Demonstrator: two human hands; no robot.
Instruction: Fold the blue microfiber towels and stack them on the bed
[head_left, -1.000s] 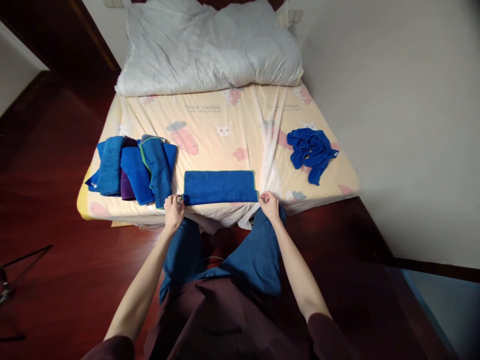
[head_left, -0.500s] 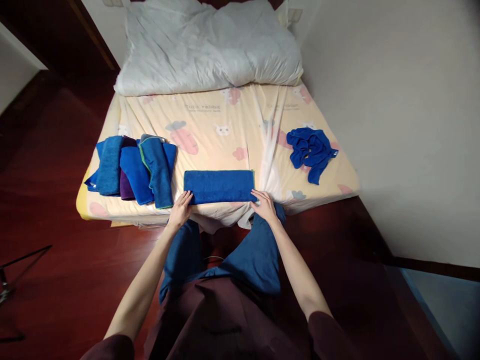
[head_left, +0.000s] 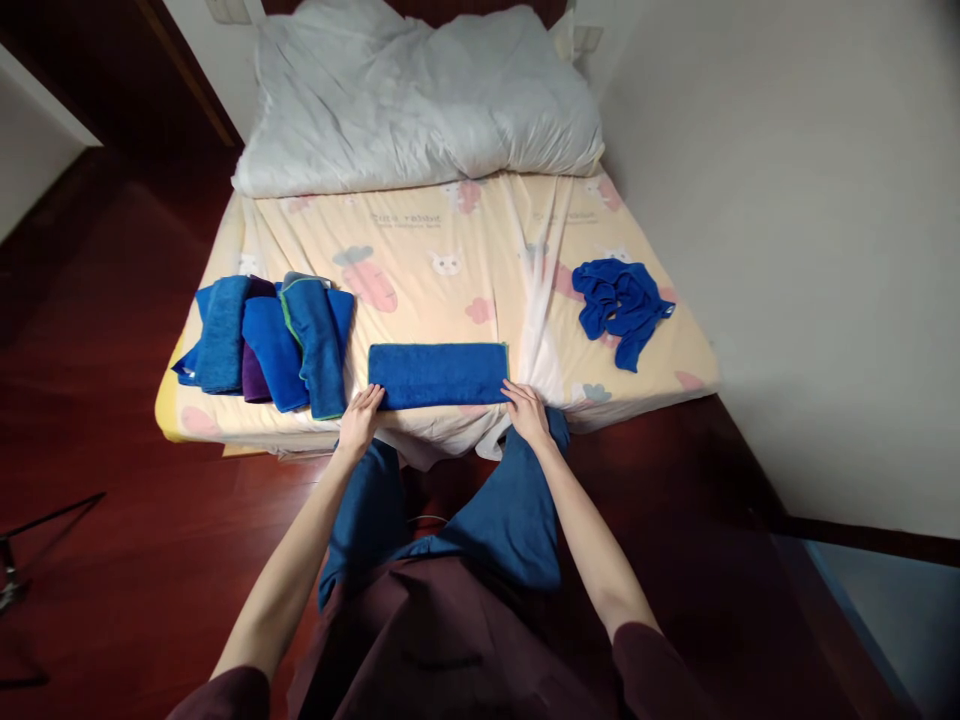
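Note:
A blue towel (head_left: 439, 372), folded into a long flat strip with a thin green edge, lies crosswise near the front edge of the bed. My left hand (head_left: 361, 416) has its fingers closed on the strip's near left corner. At the near right corner, my right hand (head_left: 526, 408) grips the same towel, with thumb and fingertips at its edge. The towel's underside and the thumb of my left hand are hard to make out.
Several folded towels (head_left: 274, 345), blue and purple, overlap on the bed's left side. A crumpled blue cloth (head_left: 621, 305) lies at the right. A white quilt (head_left: 427, 100) is bunched across the far end of the patterned bedsheet (head_left: 442, 235). A wall (head_left: 780, 250) rises at the right.
Both hands and the folded towel stay in nearly the same place. The whole view has shifted very slightly.

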